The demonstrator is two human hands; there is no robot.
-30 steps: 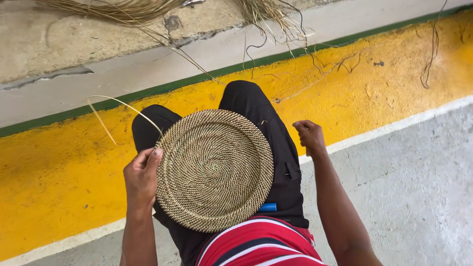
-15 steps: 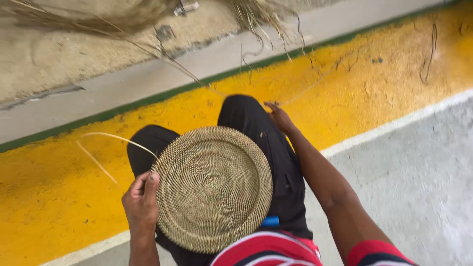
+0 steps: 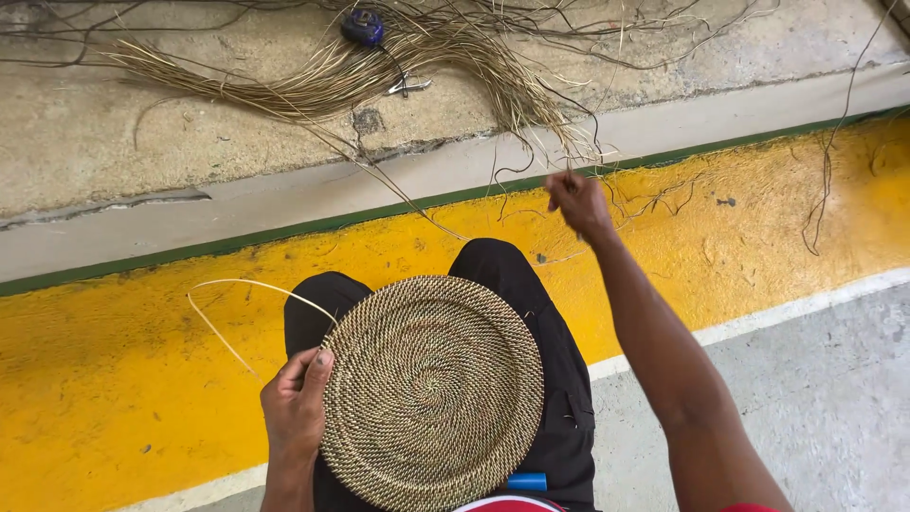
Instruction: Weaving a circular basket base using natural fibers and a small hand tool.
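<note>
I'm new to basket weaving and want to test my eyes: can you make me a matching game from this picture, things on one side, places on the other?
Things:
1. woven disc
2. fibre bundle
3. right hand
4. left hand

Places:
A. on the bare concrete
B. raised over the yellow stripe, pinching a strand
C. on the lap
D. gripping the disc's left edge

Pairs: 1-C, 2-A, 3-B, 4-D

Bright, even daylight fills the view; shadows are soft and faint. Focus is sharp throughout. No glare shows.
</note>
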